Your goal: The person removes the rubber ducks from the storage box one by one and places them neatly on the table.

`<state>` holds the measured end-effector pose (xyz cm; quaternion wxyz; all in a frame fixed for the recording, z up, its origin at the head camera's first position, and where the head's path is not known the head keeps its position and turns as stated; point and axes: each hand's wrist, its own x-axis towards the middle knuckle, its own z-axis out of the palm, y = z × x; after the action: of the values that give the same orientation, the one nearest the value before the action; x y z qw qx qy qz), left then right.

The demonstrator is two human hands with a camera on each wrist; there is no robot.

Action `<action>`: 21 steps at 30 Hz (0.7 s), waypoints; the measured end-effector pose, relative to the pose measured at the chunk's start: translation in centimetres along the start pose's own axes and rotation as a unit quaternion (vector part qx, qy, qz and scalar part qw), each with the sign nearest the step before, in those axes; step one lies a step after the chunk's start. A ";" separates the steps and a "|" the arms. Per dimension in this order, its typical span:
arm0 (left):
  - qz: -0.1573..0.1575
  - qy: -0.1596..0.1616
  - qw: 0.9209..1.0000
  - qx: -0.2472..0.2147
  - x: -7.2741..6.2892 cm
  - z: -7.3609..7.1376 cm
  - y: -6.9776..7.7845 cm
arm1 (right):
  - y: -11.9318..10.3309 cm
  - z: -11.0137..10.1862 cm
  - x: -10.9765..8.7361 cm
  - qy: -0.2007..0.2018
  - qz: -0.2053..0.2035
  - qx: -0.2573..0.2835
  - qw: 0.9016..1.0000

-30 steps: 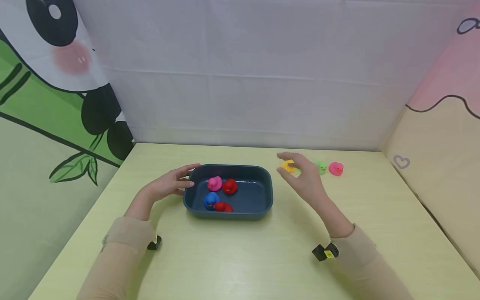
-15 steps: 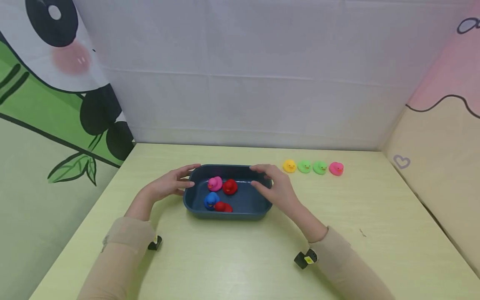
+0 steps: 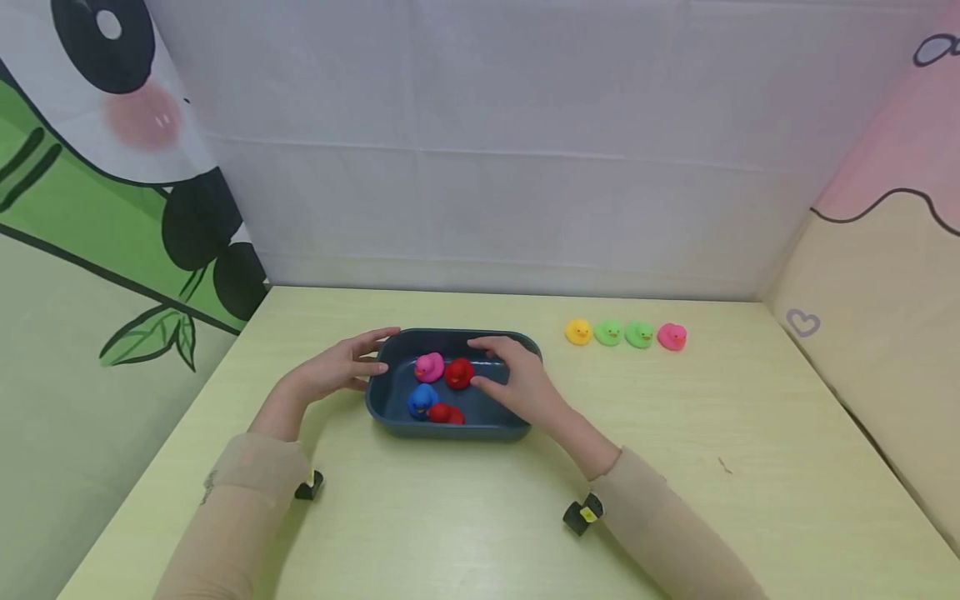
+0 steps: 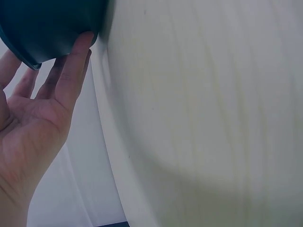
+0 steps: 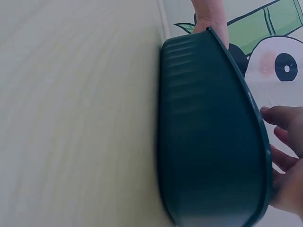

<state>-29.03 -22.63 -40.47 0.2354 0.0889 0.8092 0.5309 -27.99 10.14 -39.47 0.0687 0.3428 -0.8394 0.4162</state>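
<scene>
A dark blue-green plastic bin [image 3: 504, 432] stands on the table. My left hand [image 3: 337, 367] holds its left end, thumb over the rim and fingers along the outer wall; the left wrist view shows these fingers [image 4: 71, 71] against the wall. Inside the bin lie a pink rubber duck [image 3: 429, 367], a blue one [image 3: 422, 401], a red duck [image 3: 459, 373] and another red duck [image 3: 446, 414] tipped over. My right hand [image 3: 523, 385] reaches over the bin's right half, thumb and forefinger spread apart. Its thumb tip is right at the upper red duck. Nothing is in its grasp.
A row of ducks sits at the back right of the table [image 3: 450, 517]: a yellow duck [image 3: 578, 332], a green duck [image 3: 608, 332], another green duck [image 3: 639, 335] and a pink duck [image 3: 672, 337]. A white cloth [image 3: 495, 208] hangs behind.
My right hand has moved left from the row of ducks to above the bin, stopping beside the upper red duck. My left hand and the bin have stayed put.
</scene>
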 end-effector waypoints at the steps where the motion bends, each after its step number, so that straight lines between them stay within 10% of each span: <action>1: -0.001 0.000 1.000 0.000 0.0 0.0 0.0 | 0.0 0.1 0.1 -0.004 0.001 -0.004 1.000; 21: -0.006 0.001 1.000 -0.004 0.0 -0.1 0.0 | 1.8 1.5 3.3 -0.088 0.029 -0.029 0.995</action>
<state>-29.06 -22.73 -40.46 0.2381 0.0821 0.8082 0.5324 -31.41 8.02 -40.30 -0.0079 0.3518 -0.8634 0.3615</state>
